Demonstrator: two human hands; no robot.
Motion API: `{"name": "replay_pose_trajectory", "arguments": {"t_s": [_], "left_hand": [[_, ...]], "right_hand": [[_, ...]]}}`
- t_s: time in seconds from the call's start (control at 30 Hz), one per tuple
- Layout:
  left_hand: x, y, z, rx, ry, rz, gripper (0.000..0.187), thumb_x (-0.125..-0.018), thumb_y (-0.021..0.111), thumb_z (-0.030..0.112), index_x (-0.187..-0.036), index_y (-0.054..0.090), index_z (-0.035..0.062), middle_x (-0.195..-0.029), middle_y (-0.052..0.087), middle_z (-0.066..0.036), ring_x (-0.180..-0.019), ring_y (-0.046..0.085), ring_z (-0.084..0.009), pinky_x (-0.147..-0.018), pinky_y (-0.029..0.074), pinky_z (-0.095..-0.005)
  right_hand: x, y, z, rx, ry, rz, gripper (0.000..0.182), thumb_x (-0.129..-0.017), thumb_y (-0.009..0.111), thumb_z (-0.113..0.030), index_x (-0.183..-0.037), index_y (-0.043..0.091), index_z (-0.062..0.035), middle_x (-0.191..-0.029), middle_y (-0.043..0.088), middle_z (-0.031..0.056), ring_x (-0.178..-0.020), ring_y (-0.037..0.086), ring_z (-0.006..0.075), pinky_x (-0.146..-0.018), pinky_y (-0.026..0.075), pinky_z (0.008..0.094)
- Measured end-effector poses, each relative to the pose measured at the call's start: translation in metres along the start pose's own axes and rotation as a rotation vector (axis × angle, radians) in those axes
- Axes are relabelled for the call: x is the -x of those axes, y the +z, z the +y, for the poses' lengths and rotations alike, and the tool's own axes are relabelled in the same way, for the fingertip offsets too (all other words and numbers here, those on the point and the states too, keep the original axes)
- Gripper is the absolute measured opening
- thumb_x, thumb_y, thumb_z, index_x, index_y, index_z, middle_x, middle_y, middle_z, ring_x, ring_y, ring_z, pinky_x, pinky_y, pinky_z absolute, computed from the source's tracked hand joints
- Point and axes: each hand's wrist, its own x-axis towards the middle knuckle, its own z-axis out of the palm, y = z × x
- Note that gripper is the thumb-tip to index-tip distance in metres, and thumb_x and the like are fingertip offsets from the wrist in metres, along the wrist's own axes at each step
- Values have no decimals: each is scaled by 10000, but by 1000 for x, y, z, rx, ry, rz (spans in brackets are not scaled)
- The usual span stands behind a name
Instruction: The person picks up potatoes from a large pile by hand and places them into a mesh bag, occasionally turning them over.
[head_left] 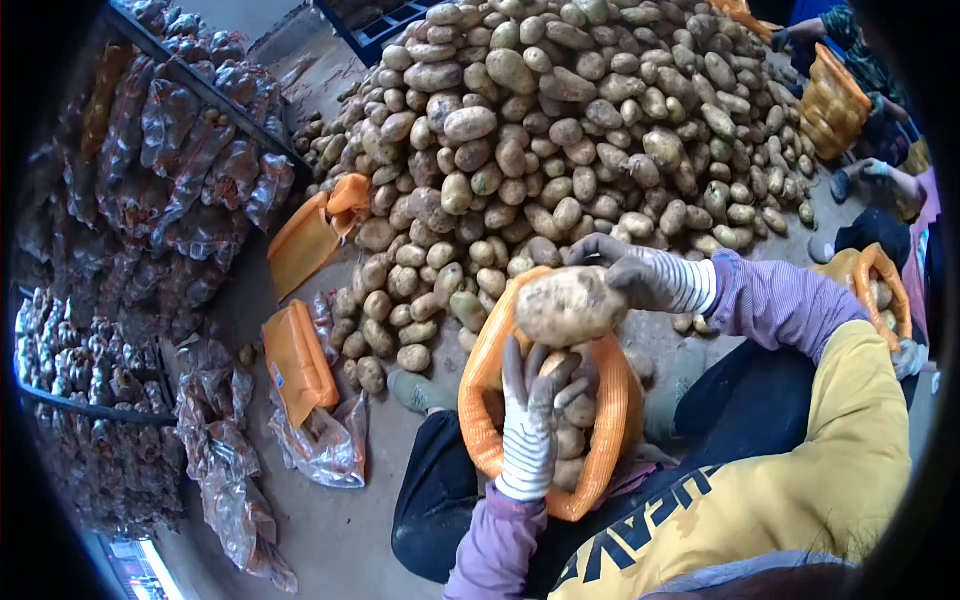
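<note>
A large dirt-speckled potato (568,308) is held above the mouth of an orange mesh sack (482,385), gripped at its right end by my right hand (640,275). Just below that potato, my left hand (530,395) reaches over the sack opening with its fingers spread, fingertips close to the potato's underside. Both hands wear grey gloves with striped cuffs. Inside the sack, between my legs, several potatoes (570,440) show; part of them is hidden behind the left hand.
A big heap of potatoes (560,130) rises in front. Folded orange sacks (298,365) and clear plastic bags (225,460) lie on the floor at left, beside racks of filled bags (170,150). At right, other people work with a filled orange sack (833,100).
</note>
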Motion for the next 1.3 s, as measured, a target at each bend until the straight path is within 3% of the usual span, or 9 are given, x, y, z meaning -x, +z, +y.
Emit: {"name": "replay_pose_trajectory", "arguments": {"t_s": [0.17,0.37,0.57,0.7,0.9,1.03,1.1,1.23,1.3], "left_hand": [[15,-49,20,-460,323,206,718,-855,765,137,-1445,360,70,-1343,486,-127,-1194,538,-239,-1032,473,-381],[-22,-44,-10,-1211,402,231,721,-779,810,257,-1365,475,4,-1249,593,-235,-1159,593,-324,-1011,464,-369],[-59,-23,-16,-1509,69,236,843,-847,713,373,-1448,341,-87,-1416,445,-331,-1310,468,-421,-1094,391,-407],[-48,-62,-36,-1502,402,170,715,-865,699,307,-1422,414,-40,-1393,493,-285,-1269,509,-404,-1063,417,-424],[-50,-61,-15,-1751,363,108,527,-893,647,268,-1291,534,-58,-1242,588,-261,-1162,571,-392,-1002,461,-432],[-15,-38,26,-1615,561,34,529,-837,691,119,-1329,520,27,-1289,532,-249,-1135,578,-402,-958,491,-442],[-9,-56,19,-1579,627,66,672,-796,740,156,-1398,459,52,-1409,417,-259,-1215,503,-431,-998,450,-466],[-18,-63,2,-1510,419,168,782,-794,758,246,-1467,395,78,-1468,367,-226,-1319,396,-408,-1079,335,-502],[-24,-60,7,-1487,415,146,782,-791,762,255,-1465,405,86,-1469,366,-225,-1313,396,-404,-1077,331,-503]], "right_hand": [[-35,52,0,885,-357,55,490,-909,639,-333,-1316,523,-85,-1304,557,142,-1254,518,292,-1082,395,423],[-110,58,46,1689,134,-80,373,-838,674,-310,-1145,673,-98,-1039,662,140,-1015,641,327,-871,524,466],[-92,54,65,1202,-209,242,331,-868,645,-281,-1126,640,-73,-1014,648,181,-974,634,374,-823,520,458],[-85,45,64,1061,-249,236,325,-889,611,-280,-1110,630,-42,-1056,632,206,-993,623,396,-871,498,459],[-74,34,54,554,-356,121,211,-917,622,-201,-1087,646,-80,-1026,654,143,-1003,642,288,-897,499,385],[-76,-91,124,1168,-167,492,477,-867,638,-216,-1310,518,-85,-1188,578,207,-1078,583,391,-936,484,474],[-67,-135,156,1228,189,531,871,-810,753,-307,-1511,285,-89,-1526,290,251,-1386,354,433,-1143,351,463],[-105,-155,194,1022,694,899,1148,-714,839,-371,-1568,102,-158,-1531,261,260,-1403,306,454,-1162,309,489],[-128,-160,229,1142,556,915,1134,-743,809,-412,-1576,64,-220,-1529,297,228,-1327,412,457,-1089,403,515]]}}
